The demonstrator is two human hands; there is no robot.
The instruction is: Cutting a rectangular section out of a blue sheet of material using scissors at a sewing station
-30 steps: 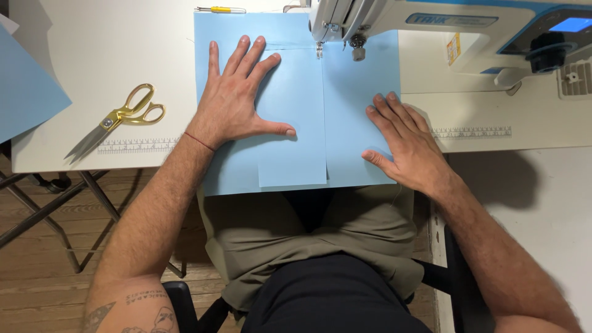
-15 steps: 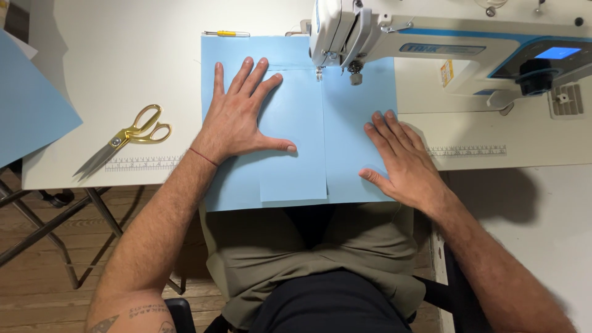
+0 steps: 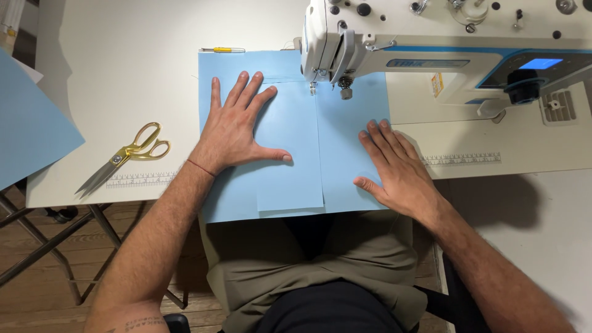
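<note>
Far to the left of the white sewing machine (image 3: 444, 55), a second sheet of light blue fabric (image 3: 31, 123) hangs over the edge of the white table (image 3: 123, 74), and nearer in lie my gold-handled scissors (image 3: 126, 157), blades pointing away from the machine, beside the printed ruler strip (image 3: 142, 180) along the table's front edge. A small yellow-handled tool (image 3: 222, 50) sits just off the machine's left end, at the top edge of the work. The work itself is a flat rectangle of light blue fabric (image 3: 336, 129) with a narrower panel of the same cloth laid on top, its far end running under the machine's needle and presser foot (image 3: 312, 86) and its near edge hanging slightly over the table toward my lap. I judge it thin, light and limp, likely to slide or ripple, so it is best pressed flat with open palms on either side of the seam line, not pinched. My left hand (image 3: 237, 132) lies spread wide, fingers fanned and thumb out, flat on the cloth left of the needle. My right hand (image 3: 394, 169) lies flat too, fingers closer together, on the cloth's right edge below the machine arm. Neither hand grips anything.
</note>
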